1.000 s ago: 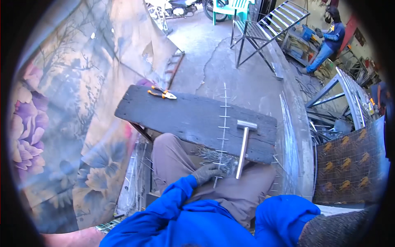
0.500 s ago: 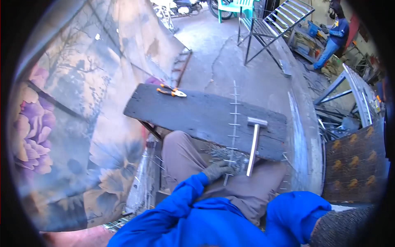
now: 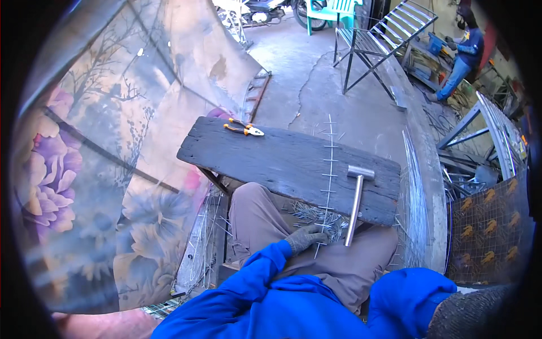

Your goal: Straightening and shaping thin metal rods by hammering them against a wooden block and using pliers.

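Note:
My left hand (image 3: pixel 306 239), in a grey glove, rests over my lap. Its fingers close on the near end of a thin metal wire with short crossbars (image 3: pixel 329 161), which lies across a dark wooden bench (image 3: pixel 271 161). To the right of that wire is a metal hammer (image 3: pixel 356 195), its head on the bench and its handle reaching over the edge toward my lap. Orange-and-black pliers (image 3: pixel 244 128) lie at the bench's far left. At the lower right rim, a dark glove shows part of my right hand (image 3: pixel 471 316); its fingers are hidden.
Cut wire pieces (image 3: pixel 319 217) are heaped below the bench edge. Long rods (image 3: pixel 414 198) lie on the floor to the right. A flowered cloth (image 3: pixel 152 113) hangs at left. Beyond stand a metal frame (image 3: pixel 372 42), a green chair (image 3: pixel 333 11) and another person (image 3: pixel 466 53).
The whole view has shifted slightly, so the bench and tools appear a little lower and farther right. My left hand keeps its place at the wire's near end.

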Motion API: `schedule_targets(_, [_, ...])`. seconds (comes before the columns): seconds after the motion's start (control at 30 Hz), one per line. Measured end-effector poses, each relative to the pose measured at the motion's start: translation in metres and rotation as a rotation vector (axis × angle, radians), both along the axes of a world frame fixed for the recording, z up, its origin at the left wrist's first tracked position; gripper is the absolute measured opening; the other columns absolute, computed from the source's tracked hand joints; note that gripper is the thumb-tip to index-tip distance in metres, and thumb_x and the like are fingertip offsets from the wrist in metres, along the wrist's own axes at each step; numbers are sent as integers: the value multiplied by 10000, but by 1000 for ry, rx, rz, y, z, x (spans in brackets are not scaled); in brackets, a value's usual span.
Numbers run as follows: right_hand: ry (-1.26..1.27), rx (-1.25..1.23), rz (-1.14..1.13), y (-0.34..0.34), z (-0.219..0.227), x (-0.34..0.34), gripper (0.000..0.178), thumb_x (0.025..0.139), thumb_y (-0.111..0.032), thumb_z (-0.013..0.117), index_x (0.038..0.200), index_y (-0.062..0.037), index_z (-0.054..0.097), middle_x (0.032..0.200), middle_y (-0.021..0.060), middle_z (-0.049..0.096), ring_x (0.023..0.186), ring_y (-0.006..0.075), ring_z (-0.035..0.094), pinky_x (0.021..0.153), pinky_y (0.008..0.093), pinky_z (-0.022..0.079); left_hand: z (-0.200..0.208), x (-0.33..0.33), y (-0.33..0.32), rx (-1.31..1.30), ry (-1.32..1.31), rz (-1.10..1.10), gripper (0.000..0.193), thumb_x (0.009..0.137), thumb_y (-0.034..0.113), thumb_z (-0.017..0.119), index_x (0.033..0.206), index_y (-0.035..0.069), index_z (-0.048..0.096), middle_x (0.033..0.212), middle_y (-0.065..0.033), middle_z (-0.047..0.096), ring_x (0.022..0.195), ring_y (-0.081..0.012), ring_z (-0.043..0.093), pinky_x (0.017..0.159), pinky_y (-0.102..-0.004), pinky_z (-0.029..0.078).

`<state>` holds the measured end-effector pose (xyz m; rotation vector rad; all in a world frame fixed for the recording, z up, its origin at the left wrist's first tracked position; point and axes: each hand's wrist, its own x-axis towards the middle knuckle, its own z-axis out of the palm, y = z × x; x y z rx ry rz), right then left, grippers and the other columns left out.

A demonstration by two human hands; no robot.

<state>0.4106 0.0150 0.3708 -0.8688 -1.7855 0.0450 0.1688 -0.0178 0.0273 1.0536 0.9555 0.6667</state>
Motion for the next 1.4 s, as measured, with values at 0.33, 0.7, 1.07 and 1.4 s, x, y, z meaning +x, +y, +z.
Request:
schedule_targets(0.33, [35,-311,33,-12,-74,-25,363,996,-254,581,1277,-24,588,1209,118,619,1067,249,582,870,333,468,-11,-2,8,123,117,-48,370,949,280,641,1196,7,671,1085,-84,691,1016,-164,615,927,-322,482])
schedule_targets(0.7, [-16,-519,-140,-50,-128,-16,369,997,-230,580,1293,-9,585,1227,130,627,1087,251,598,900,331,477,-17,3,7,-207,50,7,334,947,227,655,1204,14,664,1111,-70,692,1022,-153,634,941,-301,491])
schedule_targets(1.07, [-115,-577,-297,-54,-161,-2,376,999,-206,579,1309,7,581,1245,143,634,1108,254,614,930,330,486,-19,-1,-6,-260,-103,97,332,941,253,659,1170,12,671,1068,-64,694,1023,-155,627,933,-293,488])
schedule_targets(1.4, [-208,-606,-264,-35,-183,-20,383,1000,-184,578,1323,21,578,1261,154,641,1127,256,628,957,329,495,-12,-2,6,-105,-43,-11,314,992,222,616,1242,38,667,1165,-38,692,1030,-136,623,947,-288,486])
